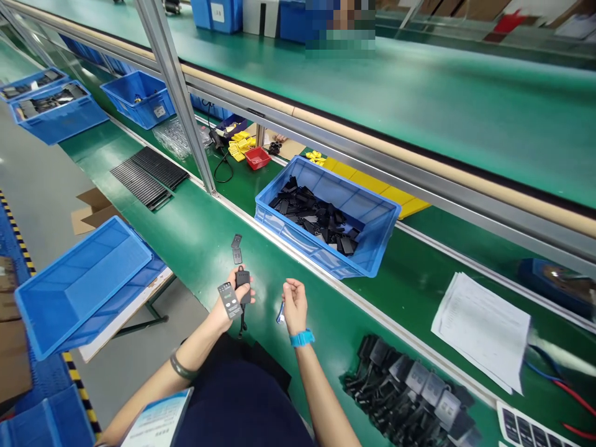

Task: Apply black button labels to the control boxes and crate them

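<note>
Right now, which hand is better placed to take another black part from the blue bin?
Probably the right hand: it is nearer the blue bin and pinches only a small blue-white piece. The left hand grips a black device.

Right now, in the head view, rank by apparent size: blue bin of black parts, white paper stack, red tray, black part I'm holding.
1. blue bin of black parts
2. white paper stack
3. red tray and held black part look alike; the part is nearer, so unranked.
</note>
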Demonstrator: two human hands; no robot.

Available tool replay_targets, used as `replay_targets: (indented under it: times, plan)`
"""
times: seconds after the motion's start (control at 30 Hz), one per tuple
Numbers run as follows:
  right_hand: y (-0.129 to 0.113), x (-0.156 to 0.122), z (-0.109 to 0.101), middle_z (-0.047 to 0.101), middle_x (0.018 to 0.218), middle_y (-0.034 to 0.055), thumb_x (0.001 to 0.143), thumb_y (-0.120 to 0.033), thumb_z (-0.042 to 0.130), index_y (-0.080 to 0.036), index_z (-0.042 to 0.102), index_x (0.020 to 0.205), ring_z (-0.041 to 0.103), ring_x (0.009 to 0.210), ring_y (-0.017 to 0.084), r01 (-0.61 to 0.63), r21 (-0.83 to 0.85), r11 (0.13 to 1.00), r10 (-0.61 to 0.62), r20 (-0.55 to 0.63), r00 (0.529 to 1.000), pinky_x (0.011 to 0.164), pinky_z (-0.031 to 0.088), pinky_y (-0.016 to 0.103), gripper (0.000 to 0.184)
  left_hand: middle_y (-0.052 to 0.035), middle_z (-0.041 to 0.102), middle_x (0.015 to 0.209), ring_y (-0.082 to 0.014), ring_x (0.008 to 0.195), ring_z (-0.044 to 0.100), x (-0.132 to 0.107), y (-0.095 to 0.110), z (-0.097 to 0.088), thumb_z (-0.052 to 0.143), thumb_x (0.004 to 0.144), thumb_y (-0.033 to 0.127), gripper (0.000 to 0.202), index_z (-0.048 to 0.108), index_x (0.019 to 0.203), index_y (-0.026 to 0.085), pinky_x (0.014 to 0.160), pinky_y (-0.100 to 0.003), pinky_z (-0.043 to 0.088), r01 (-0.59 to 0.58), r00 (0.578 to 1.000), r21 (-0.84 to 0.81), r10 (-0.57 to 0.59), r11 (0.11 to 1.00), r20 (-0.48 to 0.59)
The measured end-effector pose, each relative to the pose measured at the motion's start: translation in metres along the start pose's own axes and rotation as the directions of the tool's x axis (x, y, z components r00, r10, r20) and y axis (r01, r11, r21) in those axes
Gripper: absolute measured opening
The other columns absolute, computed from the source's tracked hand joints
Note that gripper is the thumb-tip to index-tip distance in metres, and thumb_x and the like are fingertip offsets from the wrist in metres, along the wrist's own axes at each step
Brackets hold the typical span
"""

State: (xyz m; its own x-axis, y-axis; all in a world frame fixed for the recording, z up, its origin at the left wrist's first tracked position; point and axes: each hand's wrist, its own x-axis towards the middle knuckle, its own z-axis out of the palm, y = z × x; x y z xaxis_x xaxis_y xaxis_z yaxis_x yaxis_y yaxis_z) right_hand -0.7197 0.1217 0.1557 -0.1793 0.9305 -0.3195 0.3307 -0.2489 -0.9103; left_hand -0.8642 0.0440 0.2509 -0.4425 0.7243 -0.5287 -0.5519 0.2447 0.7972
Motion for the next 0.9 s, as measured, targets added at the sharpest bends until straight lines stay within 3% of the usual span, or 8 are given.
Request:
replay_targets:
  times: [0.1,0.2,0.27,0.37,0.53,0.7,0.8,0.9]
  plan:
    - [0.05,0.024,-0.004,0.058,0.081,0.0062,0.064,-0.056,0.066,-0.021,0.051,0.087,0.058,0.082,0.028,-0.123,-0.156,0.98,0.11,-0.088,0.99,0.077,0.047,0.04,0.045,-0.0059,0.057,0.107,-0.0132,0.078,0.059,0.008,0.013,-0.022,0.071,0.076,0.033,0.06,0.042,0.128,0.021,0.071,-0.029,0.052,-0.004,1.0,-0.068,0.003,0.998,-0.019]
    - [0.085,0.025,-0.005,0.057,0.073,0.0046,0.057,-0.048,0.069,-0.024,0.047,0.078,0.06,0.081,0.031,-0.211,-0.262,0.942,0.189,-0.106,0.976,0.075,0.045,0.041,0.038,-0.0061,0.059,0.106,-0.0132,0.077,0.06,0.017,0.026,-0.041,0.074,0.075,0.032,0.06,0.045,0.126,0.02,0.071,-0.029,0.052,-0.023,0.997,-0.104,0.015,0.994,-0.077]
    - [0.096,0.021,0.001,0.056,0.066,0.0022,0.056,-0.042,0.068,-0.025,0.047,0.075,0.061,0.074,0.031,-0.228,-0.3,0.926,0.216,-0.074,0.974,0.072,0.045,0.041,0.032,-0.006,0.06,0.105,-0.0132,0.076,0.061,0.025,0.033,-0.054,0.075,0.074,0.032,0.06,0.047,0.125,0.02,0.071,-0.029,0.052,-0.031,0.993,-0.127,0.016,0.991,-0.116]
    - [0.094,0.025,0.021,0.055,0.059,-0.0003,0.055,-0.038,0.069,-0.025,0.052,0.069,0.06,0.064,0.028,-0.204,-0.312,0.928,0.222,0.024,0.975,0.067,0.045,0.039,0.026,-0.0057,0.061,0.104,-0.0132,0.076,0.061,0.04,0.042,-0.07,0.076,0.073,0.032,0.06,0.048,0.125,0.021,0.07,-0.028,0.052,-0.026,0.988,-0.154,0.002,0.988,-0.154]
    - [0.051,0.063,0.083,0.052,0.052,-0.0035,0.059,-0.045,0.071,-0.023,0.053,0.062,0.056,0.056,0.02,-0.126,-0.19,0.974,0.173,0.257,0.951,0.058,0.045,0.032,0.029,-0.0057,0.063,0.102,-0.0134,0.074,0.062,0.068,0.066,-0.089,0.077,0.071,0.031,0.056,0.051,0.12,0.02,0.069,-0.028,0.052,-0.02,0.98,-0.194,-0.019,0.981,-0.199]
    - [-0.017,0.121,0.157,0.06,0.062,-0.0028,0.068,-0.06,0.069,-0.022,0.052,0.079,0.06,0.058,0.017,-0.153,0.037,0.987,0.123,0.428,0.895,0.054,0.05,0.028,0.042,-0.0052,0.064,0.101,-0.0132,0.074,0.062,0.099,0.092,-0.108,0.079,0.069,0.03,0.058,0.053,0.12,0.02,0.069,-0.027,0.053,-0.022,0.969,-0.21,-0.03,0.977,-0.244]
    - [-0.057,0.166,0.195,0.057,0.061,-0.0054,0.077,-0.062,0.063,-0.023,0.055,0.096,0.057,0.053,0.014,-0.203,0.144,0.968,0.114,0.468,0.876,0.048,0.05,0.025,0.045,-0.005,0.065,0.102,-0.0125,0.073,0.062,0.121,0.099,-0.124,0.08,0.068,0.031,0.061,0.053,0.122,0.021,0.069,-0.027,0.053,-0.022,0.967,-0.223,-0.035,0.975,-0.251]
    - [-0.092,0.229,0.225,0.057,0.065,-0.0054,0.089,-0.054,0.056,-0.022,0.057,0.107,0.054,0.051,0.01,-0.235,0.208,0.95,0.124,0.439,0.89,0.045,0.048,0.021,0.037,-0.0047,0.066,0.102,-0.0125,0.073,0.062,0.143,0.105,-0.139,0.079,0.069,0.032,0.061,0.053,0.122,0.021,0.068,-0.027,0.054,-0.026,0.967,-0.23,-0.033,0.973,-0.252]
